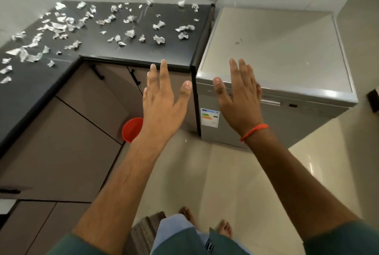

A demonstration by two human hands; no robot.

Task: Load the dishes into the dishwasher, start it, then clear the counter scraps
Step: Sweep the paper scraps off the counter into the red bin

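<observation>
A silver dishwasher [272, 53] stands to the right of the dark counter [168, 49], its door closed and an energy label [210, 117] on the front. Several crumpled paper scraps [131, 33] lie scattered over the counter. My left hand [164, 101] is stretched out flat in front of the counter's corner, fingers apart, holding nothing. My right hand [239, 99], with an orange thread on the wrist, is held flat in front of the dishwasher's top front edge, also empty. No dishes are visible.
A red bucket [132, 129] sits on the floor by the cabinet doors [78, 131], partly behind my left forearm. A brown mat [143, 232] lies near my bare feet. A beige tiled floor stretches in front of the dishwasher. A small scrap [185, 140] lies on the floor.
</observation>
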